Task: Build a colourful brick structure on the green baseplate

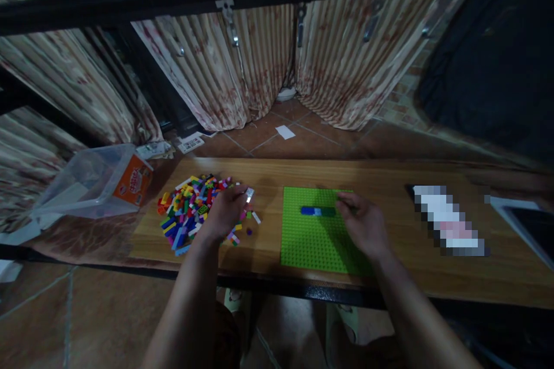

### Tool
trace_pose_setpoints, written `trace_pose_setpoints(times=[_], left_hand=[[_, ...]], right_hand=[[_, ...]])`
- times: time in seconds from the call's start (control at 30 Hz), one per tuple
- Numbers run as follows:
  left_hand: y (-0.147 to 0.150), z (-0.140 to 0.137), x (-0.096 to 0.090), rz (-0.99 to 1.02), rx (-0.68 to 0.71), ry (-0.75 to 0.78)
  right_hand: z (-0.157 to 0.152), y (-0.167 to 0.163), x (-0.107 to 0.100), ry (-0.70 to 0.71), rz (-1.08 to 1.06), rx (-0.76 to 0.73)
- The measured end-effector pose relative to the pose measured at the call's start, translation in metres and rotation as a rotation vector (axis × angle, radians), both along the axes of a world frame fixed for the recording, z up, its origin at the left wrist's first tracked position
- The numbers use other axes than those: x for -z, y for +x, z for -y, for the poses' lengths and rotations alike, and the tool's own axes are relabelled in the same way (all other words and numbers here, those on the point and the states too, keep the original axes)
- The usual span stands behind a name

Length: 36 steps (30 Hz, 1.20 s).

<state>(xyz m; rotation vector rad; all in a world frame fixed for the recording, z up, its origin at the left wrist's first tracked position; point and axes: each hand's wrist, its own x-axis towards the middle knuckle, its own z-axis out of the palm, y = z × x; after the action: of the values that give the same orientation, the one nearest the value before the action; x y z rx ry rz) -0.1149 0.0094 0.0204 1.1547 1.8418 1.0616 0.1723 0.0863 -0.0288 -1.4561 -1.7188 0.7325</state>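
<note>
My left hand (225,212) is over the right side of a heap of mixed toy bricks (190,207), its thumb and fingers closed on a small whitish brick (250,194). To its right lies a green studded baseplate (303,248). A short row of bricks sits on the plate: a blue brick (307,211), a light blue brick (318,211) and a dark green brick (329,212). My right hand (362,222) hovers at the plate's right side, beside the row's green end. Its fingers are curled together, and whatever they pinch cannot be made out.
A wooden tabletop (268,242) carries everything. A clear plastic bin (95,184) with an orange label stands to the left. On the right lie a blurred-out flat object (450,222) and a dark device (530,228). Loose bricks, including a white brick (257,217), lie beside the heap.
</note>
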Motion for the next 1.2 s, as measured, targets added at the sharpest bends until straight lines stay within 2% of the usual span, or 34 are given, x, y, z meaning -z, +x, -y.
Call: trace_pose_setpoints(times=[0.17,0.33,0.57,0.77,1.0,1.2], left_hand=[[0.026,-0.006,-0.003,0.188,0.056,0.004],[0.046,-0.010,0.004,0.402,0.128,-0.045],[0.079,-0.012,0.017,0.532,0.189,-0.083],[0.094,-0.010,0.017,0.489,0.276,-0.126],[0.077,-0.016,0.024,0.275,0.187,-0.109],[0.073,-0.018,0.039,0.155,0.228,-0.044]], right_hand=[[0.005,-0.005,-0.003,0.041,-0.092,-0.019],[0.017,-0.018,-0.008,0.133,-0.146,-0.145],[0.037,-0.035,-0.014,0.237,0.075,-0.363],[0.037,-0.032,-0.007,0.223,0.151,-0.353],[0.025,-0.012,-0.009,0.211,0.189,-0.317],[0.022,-0.006,0.000,0.231,0.273,-0.361]])
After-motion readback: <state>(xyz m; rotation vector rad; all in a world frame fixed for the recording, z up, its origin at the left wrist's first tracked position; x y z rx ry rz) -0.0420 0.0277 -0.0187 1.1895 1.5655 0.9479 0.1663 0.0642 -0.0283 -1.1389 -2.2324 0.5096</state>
